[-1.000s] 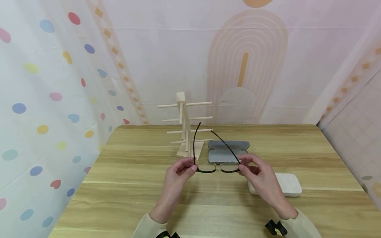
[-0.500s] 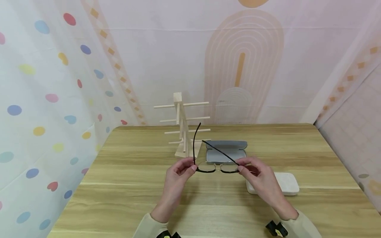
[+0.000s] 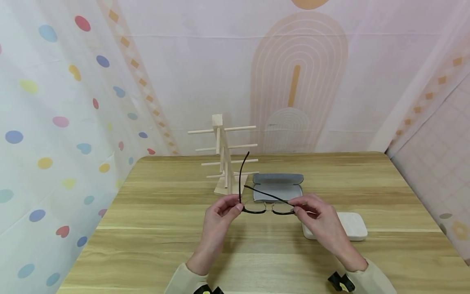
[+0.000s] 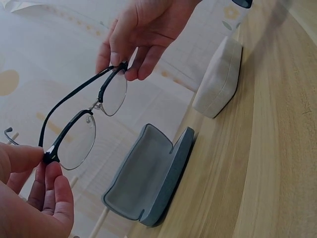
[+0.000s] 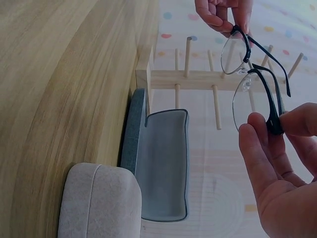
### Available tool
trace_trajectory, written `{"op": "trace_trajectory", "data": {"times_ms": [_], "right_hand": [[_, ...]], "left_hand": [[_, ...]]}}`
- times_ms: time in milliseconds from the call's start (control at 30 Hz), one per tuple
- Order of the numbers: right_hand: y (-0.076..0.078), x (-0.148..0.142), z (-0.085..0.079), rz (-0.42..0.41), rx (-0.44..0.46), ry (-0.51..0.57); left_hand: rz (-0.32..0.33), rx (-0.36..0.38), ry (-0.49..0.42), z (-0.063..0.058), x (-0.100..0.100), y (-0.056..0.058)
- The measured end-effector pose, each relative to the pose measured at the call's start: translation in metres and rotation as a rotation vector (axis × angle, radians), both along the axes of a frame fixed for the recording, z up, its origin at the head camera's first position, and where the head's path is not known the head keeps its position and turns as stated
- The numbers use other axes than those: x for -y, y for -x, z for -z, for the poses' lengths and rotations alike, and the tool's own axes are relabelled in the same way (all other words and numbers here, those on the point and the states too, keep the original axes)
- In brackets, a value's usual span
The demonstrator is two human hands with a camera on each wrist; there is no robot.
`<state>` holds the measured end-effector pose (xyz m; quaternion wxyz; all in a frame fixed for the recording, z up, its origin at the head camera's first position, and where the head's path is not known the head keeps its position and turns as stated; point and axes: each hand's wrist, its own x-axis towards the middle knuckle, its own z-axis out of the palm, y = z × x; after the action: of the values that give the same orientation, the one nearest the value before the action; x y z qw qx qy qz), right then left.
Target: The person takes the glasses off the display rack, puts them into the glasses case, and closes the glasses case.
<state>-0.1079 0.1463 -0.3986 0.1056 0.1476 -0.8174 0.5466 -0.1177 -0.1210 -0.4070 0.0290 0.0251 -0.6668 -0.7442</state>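
Note:
A pair of eyeglasses [image 3: 254, 212] with black upper rims and clear lenses is held above the table by both hands. My left hand [image 3: 217, 228] pinches the left hinge corner between thumb and fingers; that temple arm [image 4: 8, 134] points away from me. At the opposite corner my right hand [image 3: 323, 222] pinches the frame, and the right temple arm [image 4: 74, 91] is folded partway inward, slanting behind the lenses. Behind the eyeglasses lies an open grey glasses case [image 5: 163, 163]. Under and beside the right hand sits a closed white glasses case [image 3: 354, 227].
A wooden display stand [image 3: 227, 155] with several pegs rises at the back, left of the grey case. The wood-grain table [image 3: 154, 228] spreads around both hands. Patterned curtains [image 3: 205, 61] hang behind and beside the table.
The right temple arm has swung inward to the left, from pointing away to lying partly folded behind the lenses. Both hands keep their grip. The view has shifted slightly right.

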Motion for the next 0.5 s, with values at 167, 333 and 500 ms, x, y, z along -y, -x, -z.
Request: {"op": "trace_trajectory", "data": {"times_ms": [167,333,500], "right_hand": [[0.0015,-0.0013,0.0008,-0.004,0.009,-0.024],[0.0018,-0.0012,0.0017,-0.014,0.006,-0.027],[0.0013,-0.0005,0.0021,-0.018,-0.014,-0.026]], "left_hand": [[0.001,-0.002,-0.012,0.0011,-0.0003,0.0008],[0.002,-0.010,-0.010,0.0021,-0.0001,0.0009],[0.004,-0.013,-0.007,0.0019,-0.0004,0.0005]]}}
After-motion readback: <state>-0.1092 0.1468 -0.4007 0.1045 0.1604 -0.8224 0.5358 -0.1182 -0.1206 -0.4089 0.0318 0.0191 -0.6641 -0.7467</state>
